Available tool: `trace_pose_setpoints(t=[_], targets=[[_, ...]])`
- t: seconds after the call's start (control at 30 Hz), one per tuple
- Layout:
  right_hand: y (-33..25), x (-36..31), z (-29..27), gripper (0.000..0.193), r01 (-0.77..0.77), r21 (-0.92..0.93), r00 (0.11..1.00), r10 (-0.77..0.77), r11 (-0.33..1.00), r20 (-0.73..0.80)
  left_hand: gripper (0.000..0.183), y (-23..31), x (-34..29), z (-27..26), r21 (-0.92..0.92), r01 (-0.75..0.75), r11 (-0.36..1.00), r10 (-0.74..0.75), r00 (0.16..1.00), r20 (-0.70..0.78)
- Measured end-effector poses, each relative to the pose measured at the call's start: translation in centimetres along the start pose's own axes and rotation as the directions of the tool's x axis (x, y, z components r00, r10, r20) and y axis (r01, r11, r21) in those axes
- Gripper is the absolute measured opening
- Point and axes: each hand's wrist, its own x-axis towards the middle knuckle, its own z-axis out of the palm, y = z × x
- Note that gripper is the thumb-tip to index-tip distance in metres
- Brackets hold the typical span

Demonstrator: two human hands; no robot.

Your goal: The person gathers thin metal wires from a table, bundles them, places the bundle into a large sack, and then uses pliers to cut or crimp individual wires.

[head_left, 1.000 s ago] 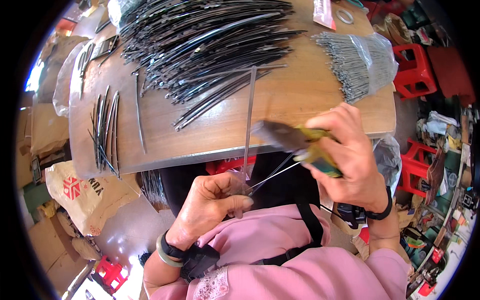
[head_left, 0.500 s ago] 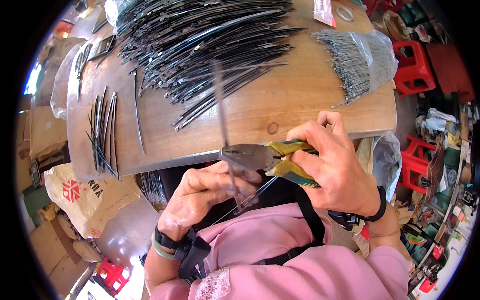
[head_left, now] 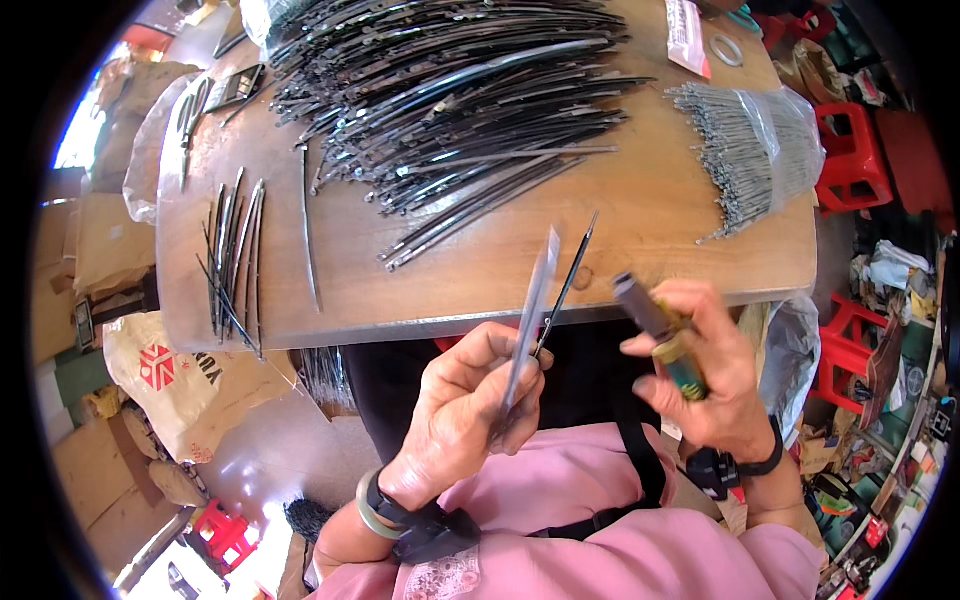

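Upright in my left hand (head_left: 450, 400) is a flat, shiny metal strip (head_left: 537, 290), pinched between thumb and fingers. Beside it, a thin dark rod (head_left: 571, 275) sticks up from the same grip, leaning right. My right hand (head_left: 718, 375) is wrapped round combination pliers (head_left: 645, 307) with yellow-and-green handles. The pliers are apart from the strip and blurred, their jaws pointing up and left. Beyond both hands, a big pile of long, thin dark strips (head_left: 440, 100) covers the far middle of the wooden table (head_left: 660, 240).
A small group of strips (head_left: 237, 260) and one lone strip (head_left: 308, 230) lie at left, with scissors (head_left: 190, 115) behind. Thin grey rods in a clear plastic bag (head_left: 765, 150) lie at right, near a white ring (head_left: 727, 50). Red stools (head_left: 850, 155) stand beyond the table's right side.
The pliers have come away from the strip and moved right and down with my right hand. My left hand has moved right, and the dark rod now shows upright beside the strip.
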Motion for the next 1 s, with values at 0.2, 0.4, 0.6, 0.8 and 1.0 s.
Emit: trace_pose_setpoints(t=[0.2, 0.4, 0.6, 0.8, 1.0], targets=[[-0.7, -0.1, 0.9, 0.037, 0.026, 0.045, 0.975, -0.035, 0.999, 0.221, 0.011, -0.1, -1.1, 0.6, 0.312, -0.296, 0.903, 0.308, 0.951, 0.012], [-0.1, -0.6, 2.3, 0.031, 0.178, -0.123, 0.948, -0.137, 0.976, 0.286, 0.007, -1.1, -0.3, -1.0, 0.459, -0.217, 0.861, 0.287, 0.954, -0.087], [-0.8, 2.3, 2.3, 0.033, 0.226, -0.049, 0.945, -0.207, 0.973, 0.254, 0.01, 0.6, 0.2, -0.8, 0.385, -0.308, 0.87, 0.396, 0.902, -0.173], [2.0, 3.8, -7.3, 0.034, 0.1, -0.485, 0.99, -0.137, 0.869, -0.042, 0.005, 4.8, -4.0, -8.4, 0.66, -0.432, 0.615, 0.747, 0.587, -0.313], [8.7, 10.6, -12.9, 0.038, -0.244, -0.787, 0.92, -0.121, 0.566, -0.372, 0.009, 9.5, -1.4, -15.8, 0.994, -0.096, 0.045, 0.964, 0.265, -0.018]])
